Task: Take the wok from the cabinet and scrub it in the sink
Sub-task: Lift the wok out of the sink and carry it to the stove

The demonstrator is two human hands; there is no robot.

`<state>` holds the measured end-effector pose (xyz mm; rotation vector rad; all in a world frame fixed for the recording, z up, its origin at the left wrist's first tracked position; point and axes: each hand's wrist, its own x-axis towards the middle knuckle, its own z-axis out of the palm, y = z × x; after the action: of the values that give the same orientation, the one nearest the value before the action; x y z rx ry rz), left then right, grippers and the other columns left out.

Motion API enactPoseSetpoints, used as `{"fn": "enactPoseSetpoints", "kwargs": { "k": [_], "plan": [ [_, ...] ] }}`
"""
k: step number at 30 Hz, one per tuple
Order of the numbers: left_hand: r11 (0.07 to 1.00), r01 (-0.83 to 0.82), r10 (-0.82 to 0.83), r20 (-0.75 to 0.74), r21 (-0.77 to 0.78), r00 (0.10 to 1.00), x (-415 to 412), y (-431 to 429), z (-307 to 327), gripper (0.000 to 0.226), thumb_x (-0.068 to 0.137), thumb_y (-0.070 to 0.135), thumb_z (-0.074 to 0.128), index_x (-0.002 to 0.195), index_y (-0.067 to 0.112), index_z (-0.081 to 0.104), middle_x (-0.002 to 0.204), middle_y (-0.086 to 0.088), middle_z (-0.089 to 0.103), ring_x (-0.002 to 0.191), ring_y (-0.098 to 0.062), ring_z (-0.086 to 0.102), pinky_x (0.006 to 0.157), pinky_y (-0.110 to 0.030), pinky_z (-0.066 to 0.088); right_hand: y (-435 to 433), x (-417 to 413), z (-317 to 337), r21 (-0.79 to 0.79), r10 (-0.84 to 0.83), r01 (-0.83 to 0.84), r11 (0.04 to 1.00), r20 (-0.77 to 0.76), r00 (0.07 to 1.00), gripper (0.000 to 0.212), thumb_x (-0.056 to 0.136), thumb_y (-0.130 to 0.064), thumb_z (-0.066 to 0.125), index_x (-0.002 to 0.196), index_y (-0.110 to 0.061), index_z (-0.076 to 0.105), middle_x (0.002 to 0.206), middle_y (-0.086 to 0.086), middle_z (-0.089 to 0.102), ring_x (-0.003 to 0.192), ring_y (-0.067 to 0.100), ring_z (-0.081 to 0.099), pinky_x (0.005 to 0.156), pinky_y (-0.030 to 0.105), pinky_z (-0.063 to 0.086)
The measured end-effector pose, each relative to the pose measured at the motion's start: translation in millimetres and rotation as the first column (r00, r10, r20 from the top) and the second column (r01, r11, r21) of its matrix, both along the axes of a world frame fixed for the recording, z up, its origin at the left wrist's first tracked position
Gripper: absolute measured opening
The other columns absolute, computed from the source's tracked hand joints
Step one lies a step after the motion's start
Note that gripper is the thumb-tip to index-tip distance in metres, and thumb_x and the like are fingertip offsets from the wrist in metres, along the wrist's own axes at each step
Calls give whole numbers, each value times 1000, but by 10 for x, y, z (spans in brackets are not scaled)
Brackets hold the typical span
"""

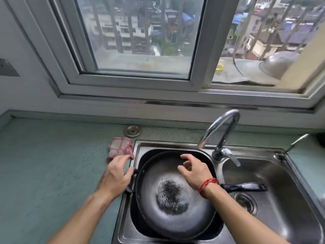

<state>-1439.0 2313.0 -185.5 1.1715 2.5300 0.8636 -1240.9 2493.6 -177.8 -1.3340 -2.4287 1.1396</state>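
Two hands at work, wok (174, 205) already in the L basin of the sink (274, 224), so the cabinet step looks done and scrubbing not yet begun. Left hand (115, 175) is closed around the wok's small black loop handle (131, 182) at its L rim, steadying it. Right hand (193, 171) hovers over the far inner wall w/ fingers spread and curled, holding nothing; whether fingertips touch the metal can't be told. A red string bracelet (209, 184) sits on that wrist.

Just beyond the left hand lies a red-checked dishcloth (120, 147) on the green counter (52, 164). Faucet (221, 132) arcs beyond the right hand; no water visibly running. Next move prob. needs water on plus a scrubber, e.g. that cloth.

Wok: dark, round, worn grey inside, w/ a black speckled burnt patch (171, 196) at the bottom ringed by pale residue. Long handle (246, 187) pokes out past the right wrist over the R basin.
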Motion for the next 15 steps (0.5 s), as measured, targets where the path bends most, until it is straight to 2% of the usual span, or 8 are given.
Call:
{"fn": "enactPoseSetpoints", "kwargs": {
  "k": [5,8,11,15],
  "plan": [
    [998,16,-17,-13,-64,1000,282,-39,24,53,93,20,64,141,5,51,139,-11,54,127,-28,52,107,-40,41,124,755,139,30,-110,109,994,42,993,43,86,-32,65,128,-27,58,104,-3,63,97,15,62,93,24,45],
    [993,12,-14,-13,-120,1000,395,-59,9,53,92,22,64,141,4,51,138,-16,54,127,-32,51,105,-43,42,176,1165,210,47,-174,170,984,90,981,44,86,-33,64,129,-27,57,108,-1,65,102,18,62,90,24,43],
    [987,-11,8,-16,-158,1000,464,-75,-33,49,90,19,66,135,4,55,130,-20,58,119,-37,55,99,-44,44,207,1483,231,45,-241,237,970,109,964,43,87,-32,63,128,-26,56,106,0,66,103,19,61,89,25,43],
    [973,-36,26,-45,-228,999,500,-107,-97,36,92,22,63,124,6,60,122,-20,59,112,-39,56,93,-47,47,272,1767,99,73,-302,293,953,188,935,46,87,-34,63,131,-26,54,113,2,68,111,24,60,96,30,45]
  ]
}}
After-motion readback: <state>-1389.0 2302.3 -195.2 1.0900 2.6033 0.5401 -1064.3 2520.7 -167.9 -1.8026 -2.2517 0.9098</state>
